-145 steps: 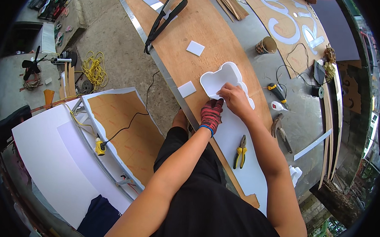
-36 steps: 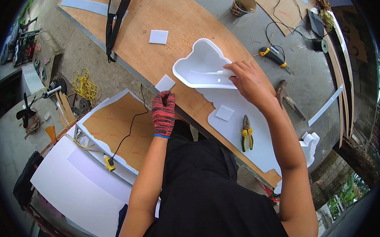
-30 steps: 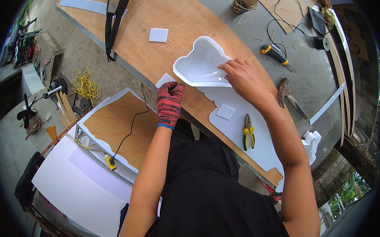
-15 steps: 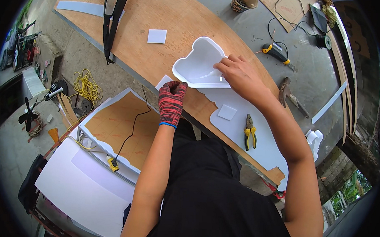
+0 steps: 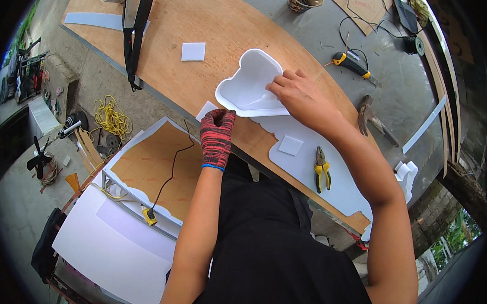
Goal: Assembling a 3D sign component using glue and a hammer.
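Note:
A white, cloud-shaped shallow shell (image 5: 252,79) with a raised rim lies at the table's near edge, its hollow side up. My left hand (image 5: 217,132), in a red and black knit glove, is closed with its fingertips pinching the shell's near left rim. My bare right hand (image 5: 300,97) reaches over the shell's right side, fingers bent and pressed together down inside it. Whatever those fingertips hold is hidden. Beneath and to the right of the shell lies a flat light-grey sheet (image 5: 308,168) with a wavy edge, bearing a small white square (image 5: 291,145).
Yellow-handled pliers (image 5: 322,174) rest on the grey sheet. A hammer (image 5: 372,120) and a yellow-black cutter (image 5: 351,64) lie to the right. A black hair straightener (image 5: 134,41) overhangs the wooden board's (image 5: 168,18) left edge. Another white square (image 5: 193,51) lies beyond the shell.
The whole view has shifted slightly. My right fingertips have moved a little within the shell, while my left hand keeps its pinch on the rim.

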